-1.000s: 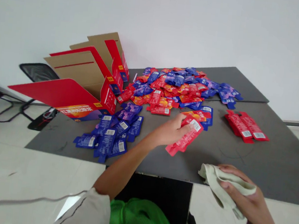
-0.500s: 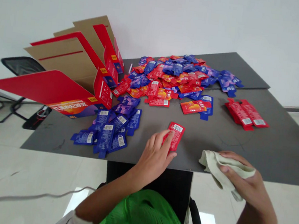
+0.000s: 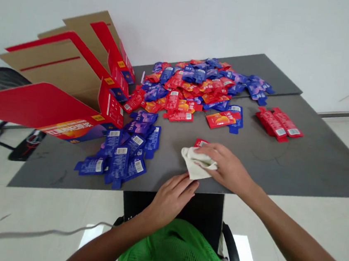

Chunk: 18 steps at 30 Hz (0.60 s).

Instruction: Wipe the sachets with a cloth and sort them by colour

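A pale cloth [image 3: 196, 169] is gripped in my right hand [image 3: 225, 165], which presses it over a red sachet [image 3: 200, 142] lying near the table's front edge. Only the sachet's top end shows; the cloth and hand cover the rest. My left hand [image 3: 172, 198] lies at the front edge with its fingers stretched out, fingertips at the cloth's lower corner. Whether those fingertips touch the sachet is hidden. To the left, several blue sachets [image 3: 120, 162] overlap in a loose heap. A few red sachets [image 3: 277, 124] lie together on the right.
Red cardboard boxes [image 3: 69, 119] with raised flaps stand on the left of the grey table [image 3: 320, 170]. A mixed pile of red and blue sachets [image 3: 194, 85] covers the back middle. Behind the table is a white wall [image 3: 205, 17].
My right hand has brought the cloth leftward onto the red sachet. My left hand has slid back toward the front edge, off the sachet's printed middle. The view has shifted slightly.
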Each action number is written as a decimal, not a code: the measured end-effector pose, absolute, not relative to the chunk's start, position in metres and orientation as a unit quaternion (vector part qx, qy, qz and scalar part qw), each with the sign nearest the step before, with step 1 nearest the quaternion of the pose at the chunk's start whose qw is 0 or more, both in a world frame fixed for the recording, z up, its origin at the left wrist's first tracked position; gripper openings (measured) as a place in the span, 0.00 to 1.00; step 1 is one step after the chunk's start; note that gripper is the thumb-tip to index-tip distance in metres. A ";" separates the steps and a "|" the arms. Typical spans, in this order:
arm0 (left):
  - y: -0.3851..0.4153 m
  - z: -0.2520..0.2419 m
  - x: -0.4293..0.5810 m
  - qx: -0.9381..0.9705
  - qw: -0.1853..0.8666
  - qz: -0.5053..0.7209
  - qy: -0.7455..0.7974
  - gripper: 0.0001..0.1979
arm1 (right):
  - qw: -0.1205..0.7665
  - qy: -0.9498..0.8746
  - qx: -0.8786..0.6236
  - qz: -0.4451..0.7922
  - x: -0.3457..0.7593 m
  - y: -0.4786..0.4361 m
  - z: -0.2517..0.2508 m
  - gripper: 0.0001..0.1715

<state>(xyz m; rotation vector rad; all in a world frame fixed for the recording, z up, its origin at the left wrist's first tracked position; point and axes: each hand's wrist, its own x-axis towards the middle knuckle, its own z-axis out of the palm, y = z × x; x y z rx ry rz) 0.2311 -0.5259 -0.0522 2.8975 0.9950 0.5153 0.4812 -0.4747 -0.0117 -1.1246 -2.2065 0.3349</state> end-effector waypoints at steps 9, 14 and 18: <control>-0.523 -0.057 0.230 0.936 -0.030 0.207 0.283 0.16 | 0.169 -0.884 -0.436 -0.002 0.490 -0.406 -0.020 0.26; -0.524 -0.056 0.232 0.934 -0.026 0.210 0.290 0.16 | 0.244 -0.842 -0.479 -0.052 0.497 -0.403 0.000 0.26; -0.524 -0.054 0.234 0.932 -0.013 0.211 0.296 0.15 | 0.209 -0.909 -0.359 0.021 0.482 -0.447 -0.010 0.26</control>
